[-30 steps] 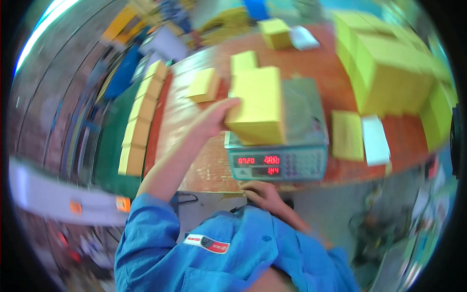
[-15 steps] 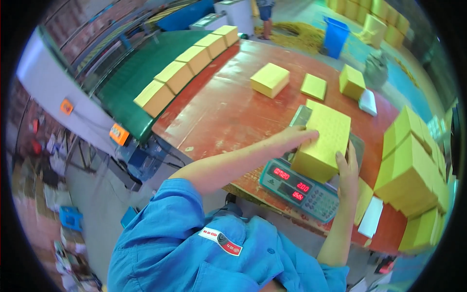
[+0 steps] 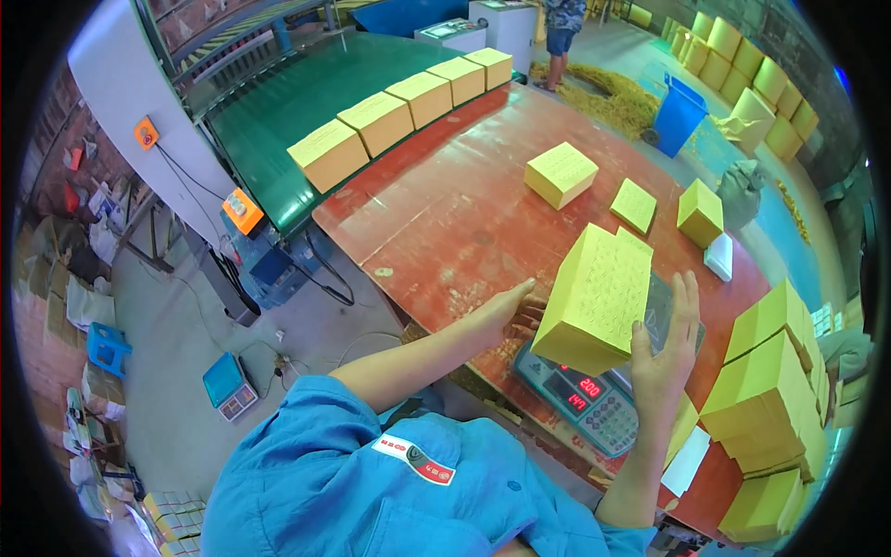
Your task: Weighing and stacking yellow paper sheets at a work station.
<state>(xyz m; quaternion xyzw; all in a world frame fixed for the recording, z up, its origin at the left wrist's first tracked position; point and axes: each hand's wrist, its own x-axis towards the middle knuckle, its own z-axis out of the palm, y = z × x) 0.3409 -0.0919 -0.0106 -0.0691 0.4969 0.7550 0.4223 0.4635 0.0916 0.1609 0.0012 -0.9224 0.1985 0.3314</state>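
Note:
A tall stack of yellow paper rests at an angle on a teal digital scale; part of the dark weighing plate shows to its right. My left hand is beside the stack's left side, its fingers apart; whether the fingertips touch the paper I cannot tell. On the other side my right hand is open with the fingers stretched up, and its thumb lies against the stack's near right edge. Some sheets at the stack's far end sit slightly out of line.
Behind stand a yellow block, a thin pad and another block on the red table. Several blocks line the green conveyor. Large yellow stacks crowd the right. White paper lies near the front edge.
The view has shifted. My left hand has come off the stack's top to its side, and my right fingers have spread. The stack now sits further left on the scale, baring the plate's right part.

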